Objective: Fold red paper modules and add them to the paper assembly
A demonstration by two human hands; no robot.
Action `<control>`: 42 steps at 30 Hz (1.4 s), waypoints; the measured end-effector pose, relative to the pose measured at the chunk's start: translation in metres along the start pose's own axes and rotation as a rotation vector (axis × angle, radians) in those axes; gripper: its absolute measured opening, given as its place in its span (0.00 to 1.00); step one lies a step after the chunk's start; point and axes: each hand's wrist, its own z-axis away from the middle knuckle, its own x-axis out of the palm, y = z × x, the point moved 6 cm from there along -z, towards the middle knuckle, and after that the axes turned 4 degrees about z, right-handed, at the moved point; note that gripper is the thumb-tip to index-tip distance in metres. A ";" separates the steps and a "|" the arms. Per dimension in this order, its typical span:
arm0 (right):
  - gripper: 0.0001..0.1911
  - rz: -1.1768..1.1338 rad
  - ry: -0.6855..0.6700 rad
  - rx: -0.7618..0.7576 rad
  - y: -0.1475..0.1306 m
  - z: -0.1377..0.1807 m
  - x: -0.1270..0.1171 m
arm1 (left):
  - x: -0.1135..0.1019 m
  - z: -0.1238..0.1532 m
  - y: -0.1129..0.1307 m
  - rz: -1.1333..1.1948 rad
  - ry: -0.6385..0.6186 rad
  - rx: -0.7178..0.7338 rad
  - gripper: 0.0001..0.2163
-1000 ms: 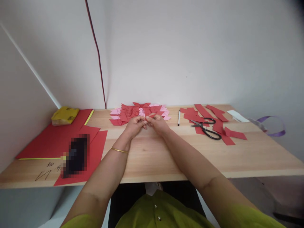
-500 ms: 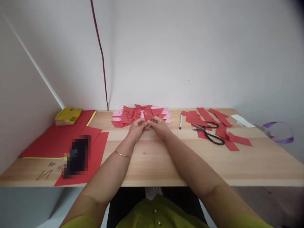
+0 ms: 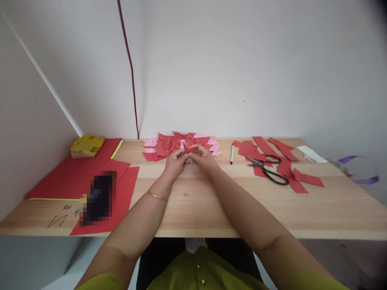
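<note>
The left hand (image 3: 176, 164) and right hand (image 3: 204, 159) pinch one small, pointed, red folded-paper piece (image 3: 186, 149) before a pile of red and pink folded-paper pieces (image 3: 165, 144), apparently finished. Held piece's completion unconfirmed; loose red paper strips (image 3: 308, 178) lie mostly flat, seemingly unworked.

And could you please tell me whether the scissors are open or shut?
The scissors are open: their two blades spread in a narrow V, with a gap between the tips.
</note>
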 end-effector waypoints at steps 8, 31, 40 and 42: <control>0.13 -0.010 0.031 0.022 -0.002 0.001 -0.001 | -0.002 0.000 -0.001 0.027 0.030 -0.012 0.10; 0.15 0.070 0.036 0.047 -0.003 0.004 -0.002 | 0.002 0.006 0.019 -0.350 -0.064 0.078 0.09; 0.14 0.171 0.067 0.020 -0.007 0.005 -0.006 | 0.008 0.009 0.025 -0.480 -0.138 0.131 0.04; 0.16 0.176 0.108 0.044 -0.008 0.004 -0.009 | 0.009 0.010 0.024 -0.452 -0.126 0.104 0.06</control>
